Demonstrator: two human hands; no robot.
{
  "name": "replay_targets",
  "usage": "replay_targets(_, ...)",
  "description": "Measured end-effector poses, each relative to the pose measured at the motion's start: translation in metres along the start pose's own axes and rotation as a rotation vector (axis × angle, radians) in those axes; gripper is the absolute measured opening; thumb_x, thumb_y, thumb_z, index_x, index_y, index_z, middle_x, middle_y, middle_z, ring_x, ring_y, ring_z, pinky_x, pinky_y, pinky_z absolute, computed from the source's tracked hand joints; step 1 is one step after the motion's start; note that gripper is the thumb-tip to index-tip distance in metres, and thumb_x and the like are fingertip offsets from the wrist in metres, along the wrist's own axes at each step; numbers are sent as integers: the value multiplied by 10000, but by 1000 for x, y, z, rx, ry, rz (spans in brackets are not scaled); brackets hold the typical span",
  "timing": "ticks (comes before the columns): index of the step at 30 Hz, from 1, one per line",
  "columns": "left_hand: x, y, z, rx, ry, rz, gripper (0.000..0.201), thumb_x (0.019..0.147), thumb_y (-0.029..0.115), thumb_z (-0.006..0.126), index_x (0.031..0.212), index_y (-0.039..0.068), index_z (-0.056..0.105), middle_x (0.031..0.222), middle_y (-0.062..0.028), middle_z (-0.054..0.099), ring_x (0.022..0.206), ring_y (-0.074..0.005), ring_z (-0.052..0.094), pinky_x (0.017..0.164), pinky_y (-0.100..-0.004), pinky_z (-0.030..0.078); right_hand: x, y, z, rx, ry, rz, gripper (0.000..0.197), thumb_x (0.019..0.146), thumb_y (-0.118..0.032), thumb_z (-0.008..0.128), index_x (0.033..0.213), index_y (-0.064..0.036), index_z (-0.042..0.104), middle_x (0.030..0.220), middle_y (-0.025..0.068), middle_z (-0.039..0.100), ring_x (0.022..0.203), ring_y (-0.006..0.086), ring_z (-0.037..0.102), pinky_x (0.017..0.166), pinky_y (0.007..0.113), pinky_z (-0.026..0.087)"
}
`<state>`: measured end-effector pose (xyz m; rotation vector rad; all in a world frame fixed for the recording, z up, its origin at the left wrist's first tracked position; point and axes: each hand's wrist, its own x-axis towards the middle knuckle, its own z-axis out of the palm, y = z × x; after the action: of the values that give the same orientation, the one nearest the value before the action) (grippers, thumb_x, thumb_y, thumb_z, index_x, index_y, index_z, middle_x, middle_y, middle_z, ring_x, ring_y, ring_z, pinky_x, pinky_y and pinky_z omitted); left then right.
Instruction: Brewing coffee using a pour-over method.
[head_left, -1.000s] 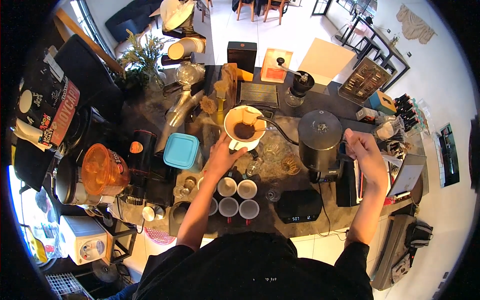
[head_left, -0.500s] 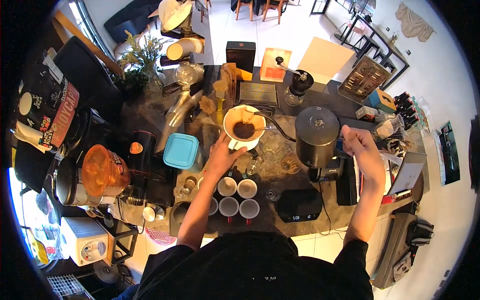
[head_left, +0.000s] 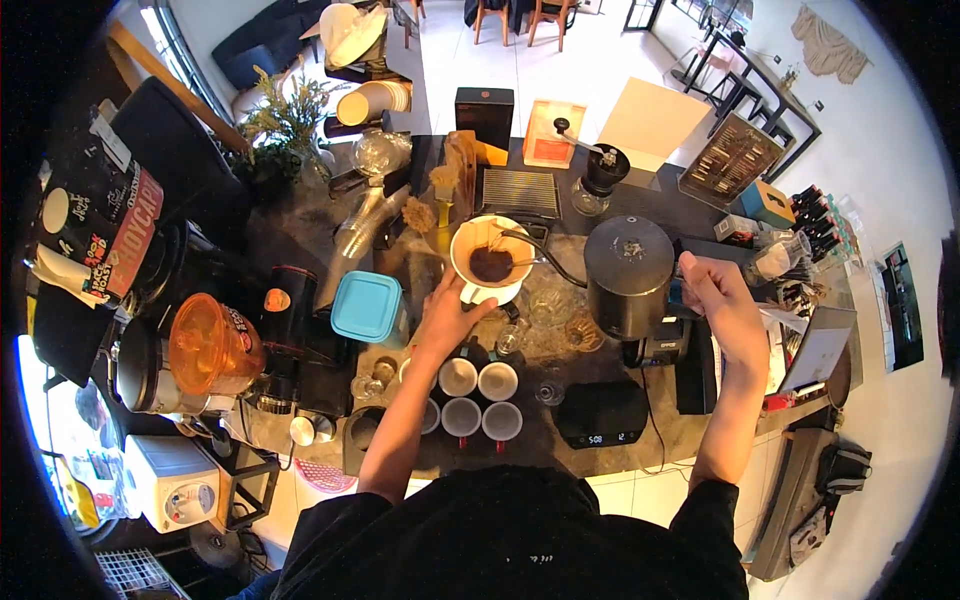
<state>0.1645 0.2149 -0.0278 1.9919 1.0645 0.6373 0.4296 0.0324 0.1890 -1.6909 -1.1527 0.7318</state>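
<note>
A white coffee dripper (head_left: 483,294) stands in the middle of the counter, lined with a paper filter. Wet dark coffee grounds (head_left: 491,266) lie inside it. My left hand (head_left: 448,318) has its fingers closed around the dripper's near-left side, by its handle. To the right, a black gooseneck kettle (head_left: 628,285) is held up by its handle in my right hand (head_left: 724,300). The kettle's thin spout reaches left over the filter's rim, its tip above the grounds. Whether water runs from it is too small to tell. What stands under the dripper is mostly hidden.
Several cups (head_left: 460,416) stand near me, right of my left forearm. A black digital scale (head_left: 600,414) lies below the kettle. Left of the dripper is a blue-lidded container (head_left: 366,305). A hand grinder (head_left: 602,178) and a slotted drip tray (head_left: 519,192) stand beyond.
The kettle has shifted slightly left, and its spout tip sits a little lower and nearer over the grounds. My left hand stays at the dripper.
</note>
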Motion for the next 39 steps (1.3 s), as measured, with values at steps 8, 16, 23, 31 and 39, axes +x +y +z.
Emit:
replay_targets(8,0,-3,1,15,27,29,660,830,427,755,1373,121,538,1448,-50,490,1309,-338,489,1021,-571,383,-1,5,-6,-15,12,-25,388,1044,-247,539,721,-39,485,659,-71,363,614,51,305,538,254,252)
replay_targets(16,1,-3,1,1,19,25,657,835,448,743,1368,123,539,1428,-47,506,1288,-340,503,1011,-562,385,-1,-6,8,23,88,48,364,1045,-234,540,749,-23,544,675,-62,389,616,56,319,540,249,266)
replay_targets(23,0,-3,2,-2,48,48,643,830,436,752,1354,119,554,1416,-42,513,1284,-327,509,1008,-553,386,2,1,-3,18,17,3,350,1043,-217,541,748,-28,541,667,-68,375,609,52,307,535,254,250)
replay_targets(31,0,-2,0,12,51,52,616,831,412,755,1333,107,569,1398,-51,523,1271,-338,516,1001,-536,405,-4,2,-12,-34,-56,-37,420,1048,-292,532,710,-46,490,654,-77,341,605,46,284,534,253,231)
replay_targets(39,1,-3,1,18,22,13,638,833,426,751,1350,104,560,1437,-54,499,1282,-349,508,1010,-549,396,4,0,-7,-19,-29,36,395,1034,-284,563,724,-47,503,673,-55,374,625,67,326,561,256,265)
